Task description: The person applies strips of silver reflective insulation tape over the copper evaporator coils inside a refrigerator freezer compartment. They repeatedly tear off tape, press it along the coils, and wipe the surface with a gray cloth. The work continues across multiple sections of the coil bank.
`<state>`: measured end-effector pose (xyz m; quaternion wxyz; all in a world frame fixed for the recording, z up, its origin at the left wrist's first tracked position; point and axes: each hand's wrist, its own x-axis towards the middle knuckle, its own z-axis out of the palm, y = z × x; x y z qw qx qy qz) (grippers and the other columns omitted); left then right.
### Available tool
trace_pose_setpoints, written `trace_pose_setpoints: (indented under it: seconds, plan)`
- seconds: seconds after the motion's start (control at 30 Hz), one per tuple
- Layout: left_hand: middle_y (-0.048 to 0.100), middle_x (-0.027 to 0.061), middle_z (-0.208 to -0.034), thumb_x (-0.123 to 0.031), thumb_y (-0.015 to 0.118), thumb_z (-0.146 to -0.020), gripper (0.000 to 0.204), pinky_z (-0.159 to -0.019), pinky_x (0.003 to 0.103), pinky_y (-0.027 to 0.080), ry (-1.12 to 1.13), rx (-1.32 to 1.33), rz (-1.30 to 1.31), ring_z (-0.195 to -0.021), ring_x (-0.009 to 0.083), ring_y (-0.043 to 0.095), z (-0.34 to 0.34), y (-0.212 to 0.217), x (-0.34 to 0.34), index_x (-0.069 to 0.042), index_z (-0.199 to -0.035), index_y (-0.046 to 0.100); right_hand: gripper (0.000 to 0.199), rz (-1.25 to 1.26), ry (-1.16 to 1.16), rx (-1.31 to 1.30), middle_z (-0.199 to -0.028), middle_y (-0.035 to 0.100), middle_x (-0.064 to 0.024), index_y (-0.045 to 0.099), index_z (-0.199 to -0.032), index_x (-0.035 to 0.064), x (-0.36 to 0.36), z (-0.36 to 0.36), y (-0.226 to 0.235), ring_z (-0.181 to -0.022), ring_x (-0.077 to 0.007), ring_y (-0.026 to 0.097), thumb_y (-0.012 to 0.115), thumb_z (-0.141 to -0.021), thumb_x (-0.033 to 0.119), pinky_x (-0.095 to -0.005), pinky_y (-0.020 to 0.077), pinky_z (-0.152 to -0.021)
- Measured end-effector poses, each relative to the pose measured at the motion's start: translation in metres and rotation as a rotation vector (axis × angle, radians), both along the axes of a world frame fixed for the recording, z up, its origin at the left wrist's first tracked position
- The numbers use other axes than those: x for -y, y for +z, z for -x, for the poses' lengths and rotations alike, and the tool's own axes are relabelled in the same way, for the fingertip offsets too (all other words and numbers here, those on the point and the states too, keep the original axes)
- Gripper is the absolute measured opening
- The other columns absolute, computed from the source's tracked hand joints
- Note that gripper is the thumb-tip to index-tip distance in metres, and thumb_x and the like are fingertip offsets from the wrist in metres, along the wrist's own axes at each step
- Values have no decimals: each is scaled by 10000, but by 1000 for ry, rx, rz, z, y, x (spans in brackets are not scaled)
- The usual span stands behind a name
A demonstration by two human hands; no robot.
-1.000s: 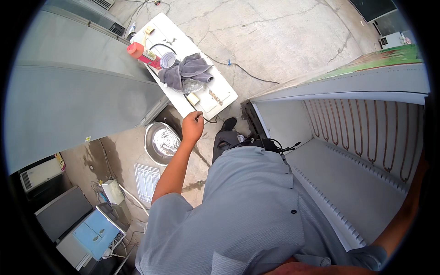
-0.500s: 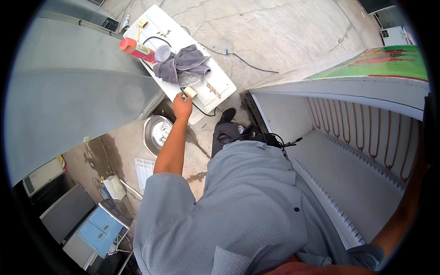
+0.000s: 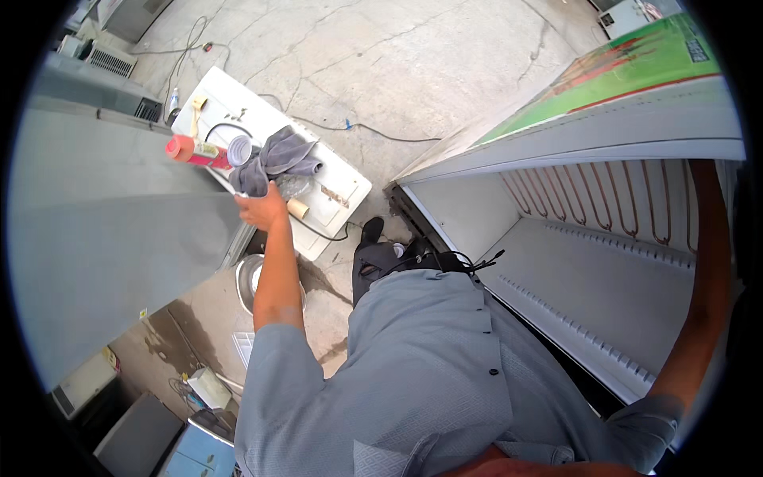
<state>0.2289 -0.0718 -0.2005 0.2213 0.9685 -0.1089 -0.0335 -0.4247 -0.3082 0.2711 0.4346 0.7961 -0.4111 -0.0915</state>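
My left hand (image 3: pixel 265 209) is closed on the lower edge of a crumpled grey cloth (image 3: pixel 280 159), which lies on a white panel (image 3: pixel 338 179). Beside the cloth stand a red bottle (image 3: pixel 195 150) and a translucent cup (image 3: pixel 239 150). Just right of the hand are a yellowish roll (image 3: pixel 297 208) and some clear plastic (image 3: pixel 294 187). On the right, my right arm reaches into an open white refrigerator cabinet (image 3: pixel 580 262) with copper tubes (image 3: pixel 612 199) along its inner wall. My right hand is hidden behind the cabinet's upper edge.
A large grey cabinet (image 3: pixel 119 230) stands on the left. Below the panel sits a metal basin (image 3: pixel 248 286), with a white rack (image 3: pixel 242 346) nearby. A dark cable (image 3: pixel 381 133) crosses the concrete floor. Blue drawers (image 3: pixel 199 453) lie at the lower left.
My left hand has moved from beside the yellowish roll to the edge of the grey cloth. My right arm reaches farther up inside the cabinet. The whole view has shifted.
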Motion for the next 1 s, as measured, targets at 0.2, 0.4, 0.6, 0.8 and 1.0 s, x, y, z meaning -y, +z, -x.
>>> trace_pose_setpoints:
  seconds: [0.2,0.4,0.6,0.8,1.0]
  plan:
    - [663,284,-1229,-264,535,-937,473,-954,521,514,-185,-7,198,-1097,457,655,-52,-21,13,87,-1245,612,514,472,-8,501,-1417,573,-225,561,-1384,-4,-55,-22,-42,-1336,-395,520,672,-889,77,-537,394,-1140]
    - [586,237,-1170,-206,521,-1016,373,-948,415,509,-361,80,901,-1026,353,617,18,59,9,92,-1241,515,375,526,44,1191,-1264,634,-220,568,-1285,-75,-183,-96,-157,-1151,-351,587,574,-918,3,-435,484,-1005]
    - [564,223,-1300,-176,539,-1030,410,-1017,392,507,-824,65,1464,-1149,305,614,115,212,-6,68,-1349,460,282,114,338,1492,-1134,674,-225,628,-1171,-83,-257,-191,-179,-952,-323,667,605,-918,40,-401,572,-771]
    - [571,210,-1295,-200,692,-935,477,-959,462,533,-1543,-565,1591,-1114,343,642,215,298,-38,-49,-1322,456,753,-223,767,1564,-1455,511,-225,510,-1464,9,-261,-243,-126,-1215,-383,588,779,-901,431,-478,537,-970]
    - [569,246,-1309,-125,622,-970,506,-1007,434,496,-1806,-1064,1415,-1184,341,617,285,345,-12,31,-1404,415,626,-185,341,2066,-1352,611,-210,520,-1439,-66,-287,-202,-133,-1208,-293,619,752,-961,265,-385,472,-1057]
